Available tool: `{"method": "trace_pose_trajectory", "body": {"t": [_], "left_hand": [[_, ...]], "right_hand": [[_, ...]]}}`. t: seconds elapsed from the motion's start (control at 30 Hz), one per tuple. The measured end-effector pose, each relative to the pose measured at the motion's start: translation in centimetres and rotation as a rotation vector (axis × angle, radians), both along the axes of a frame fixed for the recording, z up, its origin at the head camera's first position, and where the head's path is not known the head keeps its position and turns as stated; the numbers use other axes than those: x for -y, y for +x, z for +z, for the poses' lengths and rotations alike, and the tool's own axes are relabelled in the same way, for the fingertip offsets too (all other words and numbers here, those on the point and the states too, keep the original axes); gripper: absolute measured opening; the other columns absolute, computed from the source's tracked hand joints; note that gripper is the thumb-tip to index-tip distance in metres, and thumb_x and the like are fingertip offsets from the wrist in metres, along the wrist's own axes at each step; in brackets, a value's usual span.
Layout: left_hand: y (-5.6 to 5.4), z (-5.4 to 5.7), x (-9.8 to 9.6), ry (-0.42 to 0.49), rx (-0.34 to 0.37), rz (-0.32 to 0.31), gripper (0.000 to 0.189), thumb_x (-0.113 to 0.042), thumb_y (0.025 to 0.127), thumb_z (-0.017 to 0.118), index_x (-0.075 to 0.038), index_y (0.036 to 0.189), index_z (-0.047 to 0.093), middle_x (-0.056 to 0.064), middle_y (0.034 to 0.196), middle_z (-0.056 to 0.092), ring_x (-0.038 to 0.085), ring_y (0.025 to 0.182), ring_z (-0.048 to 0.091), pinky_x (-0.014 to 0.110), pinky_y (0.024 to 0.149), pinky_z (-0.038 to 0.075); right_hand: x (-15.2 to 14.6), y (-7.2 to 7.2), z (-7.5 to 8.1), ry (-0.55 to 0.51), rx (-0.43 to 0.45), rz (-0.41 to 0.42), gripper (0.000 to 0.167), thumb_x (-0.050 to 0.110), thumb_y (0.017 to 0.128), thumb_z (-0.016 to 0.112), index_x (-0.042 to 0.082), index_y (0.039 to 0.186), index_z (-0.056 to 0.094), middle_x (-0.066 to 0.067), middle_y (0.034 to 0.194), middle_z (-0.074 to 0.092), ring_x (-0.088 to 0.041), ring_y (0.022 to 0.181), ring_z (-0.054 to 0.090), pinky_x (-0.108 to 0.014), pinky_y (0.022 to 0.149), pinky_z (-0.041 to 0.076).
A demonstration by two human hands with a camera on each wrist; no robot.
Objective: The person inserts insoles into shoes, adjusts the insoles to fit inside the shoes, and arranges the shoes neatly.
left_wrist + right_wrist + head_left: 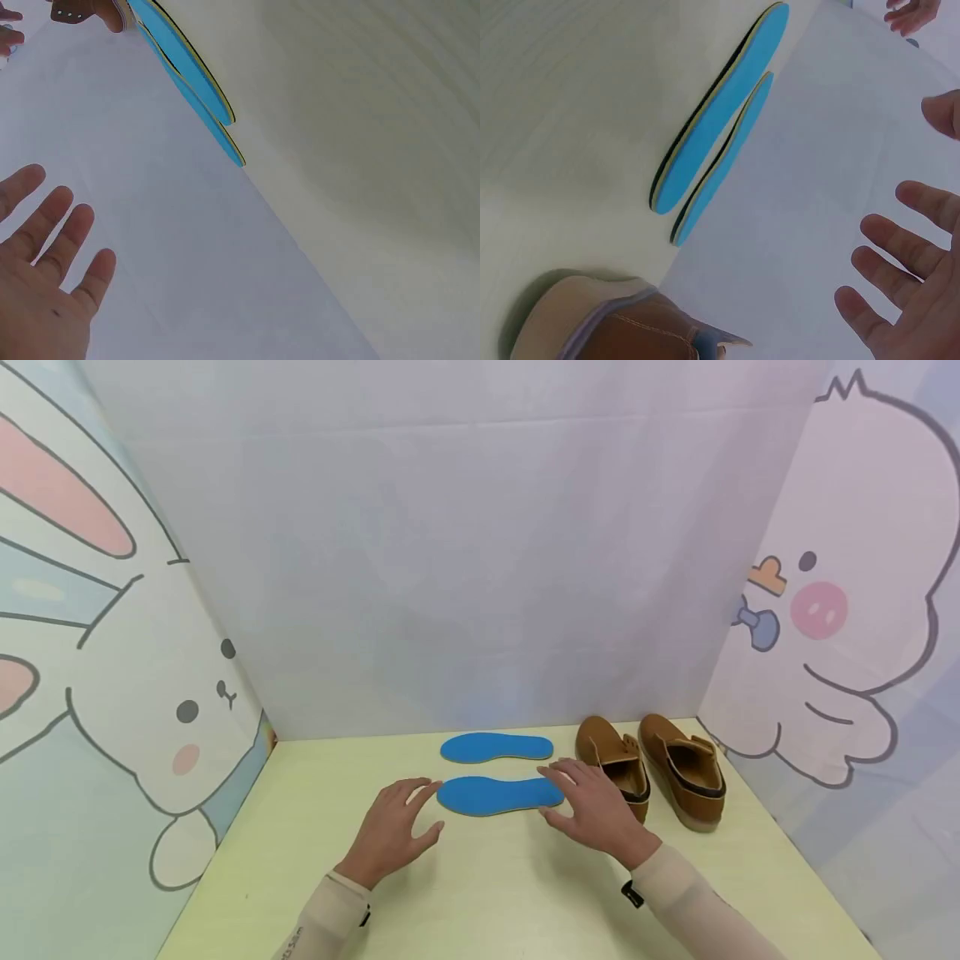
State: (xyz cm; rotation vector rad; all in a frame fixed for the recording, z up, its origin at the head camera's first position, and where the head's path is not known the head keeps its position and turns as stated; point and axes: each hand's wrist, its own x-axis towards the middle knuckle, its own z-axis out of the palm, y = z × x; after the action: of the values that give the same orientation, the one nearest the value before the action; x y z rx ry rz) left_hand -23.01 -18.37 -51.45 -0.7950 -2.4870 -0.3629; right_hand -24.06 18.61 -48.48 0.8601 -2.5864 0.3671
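Two blue insoles lie side by side on the table, toes to the left: a near insole (491, 796) and a far insole (491, 747). My left hand (392, 831) hovers at the toe end of the near insole, thumb and fingers spread and nothing held. Over that insole's heel end, my right hand (592, 806) is likewise spread and holds nothing. Both wrist views show the fingers apart, with the insoles lying flat beyond them. A brown shoe (600, 743), partly hidden behind my right hand, stands beside the insoles, and a second brown shoe (686, 772) is to its right.
The pale yellow table (300, 785) meets a plain white cloth backdrop (450, 568) at the back. Side panels carry a cartoon rabbit (142, 693) on the left and a cartoon chick (855, 568) on the right.
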Motion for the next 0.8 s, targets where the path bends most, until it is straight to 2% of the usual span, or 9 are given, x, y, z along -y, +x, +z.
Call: {"method": "trace_pose_trajectory", "body": {"t": [0.2,0.4,0.53,0.63,0.8], "left_hand": [[0.1,0.3,0.1,0.102,-0.041,0.002,0.041,-0.029,0.089,0.075,-0.011,0.125,0.07,0.003,0.112,0.067,0.022,0.102,0.064,0.043,0.088,0.055],[0.1,0.4,-0.1,0.062,-0.093,-0.006,0.037,-0.03,0.088,0.074,-0.012,0.121,0.072,0.002,0.106,0.069,0.022,0.099,0.064,0.043,0.087,0.053],[0.2,0.4,-0.1,0.037,-0.1,0.006,0.035,-0.031,0.088,0.073,-0.014,0.119,0.073,0.001,0.105,0.07,0.022,0.099,0.064,0.044,0.086,0.052],[0.3,0.5,0.0,0.029,-0.095,0.018,0.034,-0.031,0.089,0.073,-0.014,0.118,0.073,0.0,0.105,0.07,0.022,0.099,0.064,0.044,0.087,0.052],[0.3,0.5,0.1,0.021,-0.086,0.032,0.035,-0.031,0.089,0.073,-0.014,0.119,0.073,0.001,0.106,0.07,0.023,0.1,0.064,0.044,0.087,0.052]], "right_hand": [[-1.1,-1.0,2.3,-0.026,-0.09,-0.05,0.053,0.037,0.092,0.073,0.009,0.137,0.063,-0.009,0.126,0.064,-0.03,0.119,0.058,-0.054,0.099,0.049],[-3.1,-2.4,4.4,0.003,-0.094,-0.104,0.049,0.036,0.094,0.07,0.007,0.133,0.064,-0.012,0.127,0.063,-0.033,0.118,0.058,-0.054,0.095,0.052],[-4.8,-3.6,5.6,0.032,-0.049,-0.172,0.049,0.037,0.096,0.068,0.006,0.134,0.063,-0.017,0.13,0.062,-0.039,0.121,0.055,-0.058,0.098,0.048],[-6.4,-4.7,6.4,0.04,-0.008,-0.254,0.054,0.039,0.096,0.067,0.004,0.136,0.061,-0.021,0.131,0.061,-0.043,0.123,0.053,-0.061,0.1,0.045],[-10.2,-6.8,6.9,0.04,0.078,-0.389,0.059,0.038,0.097,0.063,0.0,0.141,0.055,-0.028,0.136,0.054,-0.048,0.126,0.047,-0.066,0.098,0.042]]}}
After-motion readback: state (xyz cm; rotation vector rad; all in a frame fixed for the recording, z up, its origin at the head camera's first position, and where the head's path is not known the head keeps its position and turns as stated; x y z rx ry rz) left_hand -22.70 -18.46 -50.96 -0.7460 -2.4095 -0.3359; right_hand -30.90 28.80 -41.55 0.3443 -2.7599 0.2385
